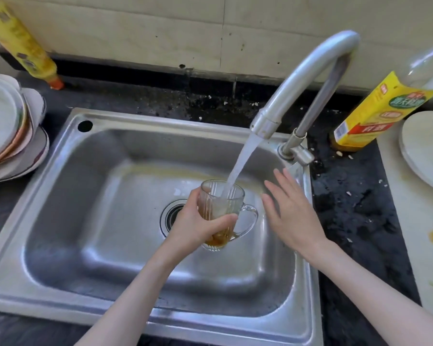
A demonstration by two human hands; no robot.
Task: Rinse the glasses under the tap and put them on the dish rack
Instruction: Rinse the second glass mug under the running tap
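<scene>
1. Dark speckled counter surrounds a steel sink, with a pale tiled wall behind it.
2. At the sink's back right corner stands the tap; its spout arches over the basin and a stream of water runs slantwise into a glass.
3. Held above the sink's drain, the glass is a clear handled mug, nearly upright, amber liquid at its bottom, handle toward the sink's right wall.
4. Left hand grips the glass, fingers curled round its far side and thumb across the front.
5. Right hand hangs over the sink's right side just beside the handle, fingers straight and spread, touching nothing.
6. Left of the sink, a stack of plates sits close to the rim; a yellow bottle leans against the wall behind it.
7. Right of the sink, beyond the tap base, stands a yellow-labelled bottle, and a pale round board lies at the frame's edge.
8. Most of the basin's left half and its near side lie open; the spout crowds the space above the glass.
</scene>
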